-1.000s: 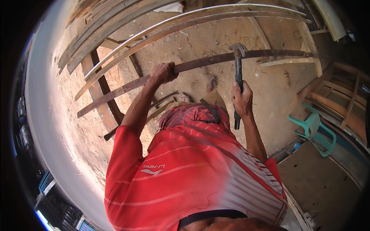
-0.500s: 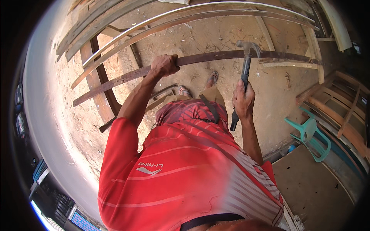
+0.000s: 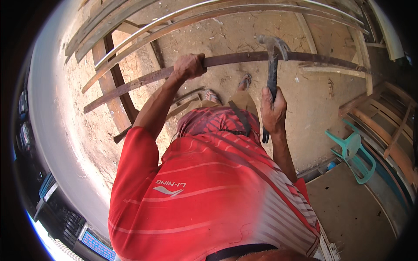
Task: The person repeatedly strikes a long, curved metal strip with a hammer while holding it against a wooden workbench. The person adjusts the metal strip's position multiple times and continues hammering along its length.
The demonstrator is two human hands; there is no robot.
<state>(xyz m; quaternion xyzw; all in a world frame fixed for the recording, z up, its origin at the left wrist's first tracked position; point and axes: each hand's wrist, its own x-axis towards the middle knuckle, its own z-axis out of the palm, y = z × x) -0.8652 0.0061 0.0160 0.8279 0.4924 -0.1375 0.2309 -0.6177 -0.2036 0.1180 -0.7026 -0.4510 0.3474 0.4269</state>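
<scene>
Sandy brown ground (image 3: 311, 124), thinly strewn with small scraps (image 3: 331, 89); 2 sandalled feet (image 3: 212, 96) on it

Stands between a road (image 3: 45, 113) on the left and a plastic chair (image 3: 352, 145) on the right. Has a plank (image 3: 237, 58) crosswise ahead in the left hand (image 3: 190, 66), another board (image 3: 187, 21) beyond it, and a claw hammer (image 3: 272, 74) in the right hand (image 3: 274, 112).

Bare left hand (image 3: 188, 67) in a tight fist, knuckles up, its fingers (image 3: 201, 61) curled, bare left forearm (image 3: 157, 99) slanting back from them toward the body's left. Bare right hand (image 3: 274, 114) also clenched, nearer the torso than the left fingers and off to their right, thumb (image 3: 266, 94) pointing forward, bare right forearm (image 3: 283, 152) running nearly straight back behind its fingers.
</scene>
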